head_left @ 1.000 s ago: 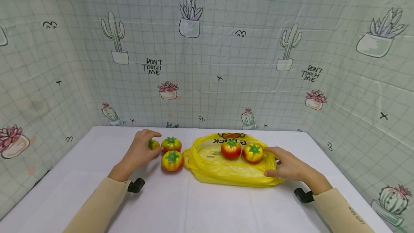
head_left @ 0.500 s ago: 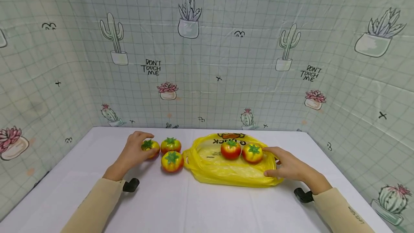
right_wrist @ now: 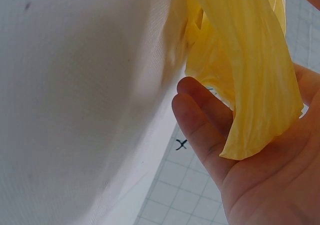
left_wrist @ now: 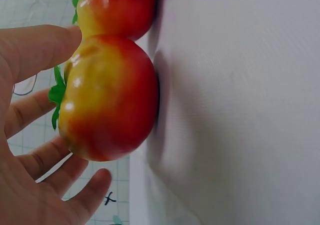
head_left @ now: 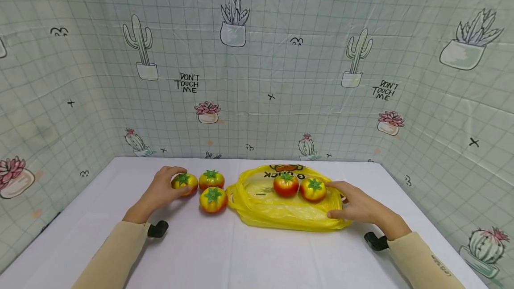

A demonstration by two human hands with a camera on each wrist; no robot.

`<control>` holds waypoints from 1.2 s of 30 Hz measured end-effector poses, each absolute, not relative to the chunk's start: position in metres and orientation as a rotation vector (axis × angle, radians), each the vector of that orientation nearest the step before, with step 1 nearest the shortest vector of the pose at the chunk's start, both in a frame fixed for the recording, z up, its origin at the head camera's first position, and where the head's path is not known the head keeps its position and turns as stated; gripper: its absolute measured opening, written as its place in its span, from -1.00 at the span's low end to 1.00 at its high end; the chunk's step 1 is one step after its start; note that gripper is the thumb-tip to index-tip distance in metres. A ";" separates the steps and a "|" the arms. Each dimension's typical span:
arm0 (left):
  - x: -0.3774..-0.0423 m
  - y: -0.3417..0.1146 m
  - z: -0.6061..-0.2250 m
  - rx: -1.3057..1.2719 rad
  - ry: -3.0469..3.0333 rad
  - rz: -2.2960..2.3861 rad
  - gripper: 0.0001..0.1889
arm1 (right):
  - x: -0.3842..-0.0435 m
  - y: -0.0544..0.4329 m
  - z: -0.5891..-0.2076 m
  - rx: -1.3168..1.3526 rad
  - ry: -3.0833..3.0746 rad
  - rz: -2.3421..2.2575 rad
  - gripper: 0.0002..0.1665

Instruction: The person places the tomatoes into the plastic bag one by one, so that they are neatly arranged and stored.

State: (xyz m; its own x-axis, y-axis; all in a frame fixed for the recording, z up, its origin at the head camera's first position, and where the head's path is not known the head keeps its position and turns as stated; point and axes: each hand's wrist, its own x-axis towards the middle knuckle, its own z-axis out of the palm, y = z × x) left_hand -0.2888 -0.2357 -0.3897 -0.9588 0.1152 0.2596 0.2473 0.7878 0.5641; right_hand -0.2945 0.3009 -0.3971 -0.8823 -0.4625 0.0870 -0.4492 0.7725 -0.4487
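Left of the yellow plastic bag [head_left: 277, 220], the left hand [head_left: 160, 189], its fingers relaxed, spans a tomato [head_left: 186, 184]; the right hand [head_left: 356, 203], grip unclear, seemingly keeps the bag's right edge open.

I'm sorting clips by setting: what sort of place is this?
Probably a staged tabletop set, perhaps for recording: a white tabletop enclosed on three sides by cactus-print sheeting, with only tomato-like fruits and a yellow bag on it.
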 end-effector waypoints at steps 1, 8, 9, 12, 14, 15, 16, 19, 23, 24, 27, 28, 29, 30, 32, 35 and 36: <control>-0.289 -0.236 -0.390 -0.277 -2.774 -0.925 -0.46 | -0.295 0.301 -0.397 -0.751 2.931 -0.729 -0.02; -0.291 -0.238 -0.394 -0.241 -2.804 -0.967 -0.47 | -0.294 0.301 -0.396 -0.752 2.928 -0.728 -0.01; -0.291 -0.238 -0.395 -0.243 -2.803 -0.964 -0.48 | -0.295 0.301 -0.396 -0.751 2.927 -0.729 -0.01; -0.291 -0.237 -0.395 -0.242 -2.799 -0.966 -0.48 | -0.295 0.301 -0.396 -0.749 2.928 -0.724 -0.01; -0.291 -0.236 -0.395 -0.239 -2.800 -0.966 -0.48 | -0.295 0.301 -0.397 -0.747 2.930 -0.718 -0.02; -0.291 -0.236 -0.395 -0.238 -2.799 -0.967 -0.48 | -0.295 0.301 -0.397 -0.746 2.932 -0.716 -0.01; -0.291 -0.236 -0.395 -0.237 -2.798 -0.968 -0.48 | -0.295 0.301 -0.397 -0.745 2.933 -0.714 -0.02; -0.291 -0.236 -0.395 -0.237 -2.797 -0.965 -0.48 | -0.295 0.301 -0.397 -0.742 2.936 -0.711 -0.02; -0.291 -0.236 -0.396 -0.237 -2.796 -0.966 -0.49 | -0.294 0.301 -0.397 -0.737 2.932 -0.717 -0.03; -0.291 -0.236 -0.396 -0.238 -2.796 -0.967 -0.49 | -0.294 0.301 -0.397 -0.737 2.932 -0.717 -0.03; -0.291 -0.236 -0.396 -0.239 -2.792 -0.970 -0.49 | -0.294 0.301 -0.396 -0.735 2.931 -0.718 -0.03; -0.291 -0.236 -0.396 -0.239 -2.790 -0.970 -0.50 | -0.294 0.300 -0.396 -0.735 2.930 -0.720 -0.03; -0.291 -0.236 -0.396 -0.239 -2.789 -0.969 -0.50 | -0.293 0.300 -0.396 -0.733 2.929 -0.721 -0.03; -0.292 -0.236 -0.396 -0.240 -2.788 -0.967 -0.50 | -0.293 0.300 -0.396 -0.730 2.928 -0.725 -0.03; -0.292 -0.236 -0.396 -0.235 -2.789 -0.967 -0.49 | -0.293 0.300 -0.395 -0.725 2.923 -0.733 -0.03; -0.292 -0.236 -0.396 -0.226 -2.792 -0.967 -0.48 | -0.292 0.300 -0.394 -0.721 2.918 -0.742 -0.03; -0.292 -0.237 -0.395 -0.224 -2.793 -0.969 -0.47 | -0.292 0.300 -0.394 -0.722 2.918 -0.743 -0.04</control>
State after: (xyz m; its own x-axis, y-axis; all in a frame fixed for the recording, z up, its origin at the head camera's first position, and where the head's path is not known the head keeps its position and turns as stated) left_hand -0.2916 -0.2367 -0.3951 -0.9730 0.0834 0.2151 0.1987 0.7768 0.5976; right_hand -0.2920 0.2996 -0.3944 -0.8903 -0.4501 0.0692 -0.4283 0.7761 -0.4628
